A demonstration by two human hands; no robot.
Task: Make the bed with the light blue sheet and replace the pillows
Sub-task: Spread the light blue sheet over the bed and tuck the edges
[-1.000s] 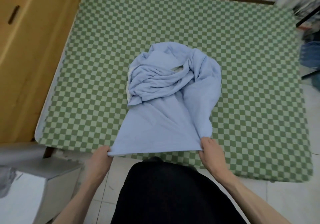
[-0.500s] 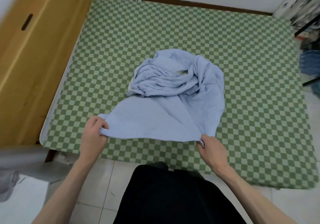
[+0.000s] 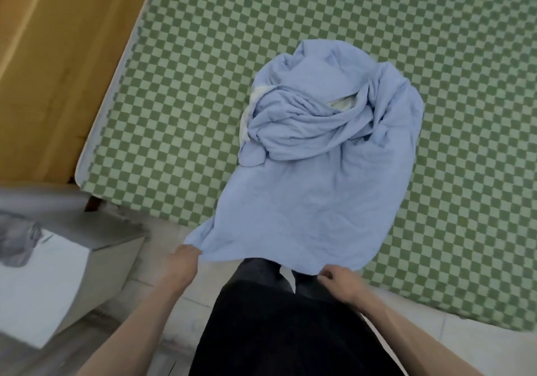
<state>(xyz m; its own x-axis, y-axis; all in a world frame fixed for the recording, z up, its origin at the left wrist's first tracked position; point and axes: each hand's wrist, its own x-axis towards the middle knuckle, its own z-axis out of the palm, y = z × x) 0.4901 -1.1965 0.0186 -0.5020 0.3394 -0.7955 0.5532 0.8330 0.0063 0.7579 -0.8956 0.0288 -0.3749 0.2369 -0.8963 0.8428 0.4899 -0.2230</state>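
Observation:
The light blue sheet (image 3: 313, 178) lies bunched in the middle of the bed, over the green checked mattress cover (image 3: 186, 90). Its near part is spread flat and hangs past the bed's foot edge. My left hand (image 3: 181, 265) grips the sheet's near left corner over the floor. My right hand (image 3: 340, 284) pinches the near edge further right, fingers curled. A bit of white cloth shows inside the bunched folds. No pillows are in view.
A wooden wardrobe (image 3: 52, 56) stands along the bed's left side. A grey-white box or cabinet (image 3: 64, 271) sits at the lower left by the bed's corner. Pale floor tiles (image 3: 465, 343) lie under me.
Both hands pulled the sheet's near edge back toward me, off the bed's foot edge. The flat part is longer now, and my view has tilted and shifted left.

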